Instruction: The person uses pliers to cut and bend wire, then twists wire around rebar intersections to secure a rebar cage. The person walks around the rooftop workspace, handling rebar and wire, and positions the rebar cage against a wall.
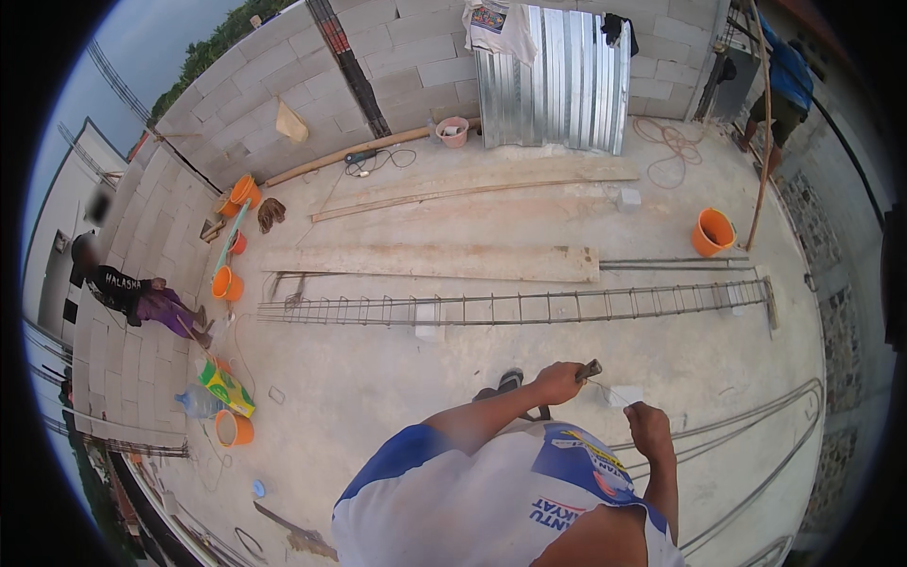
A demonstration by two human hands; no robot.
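Observation:
My left hand [559,385] is closed around a short dark tool [590,369], whose blunt end sticks out past the fingers; its exact kind I cannot make out. Lower and to the right, my right hand [650,427] is a closed fist pinching the end of a thin wire [609,391]. This wire runs up toward the tool in my left hand. Below and between both hands a pale block [624,396] lies on the concrete floor. Ahead of them stretches a long rebar cage [520,309] of bars and square stirrups, raised on a white block [429,321].
Long bent bars [746,501] lie at my right. Planks [435,263] lie beyond the cage. An orange bucket [713,232] stands at far right, another [233,428] at left. One person [142,293] is by the left wall, another [786,80] at far right.

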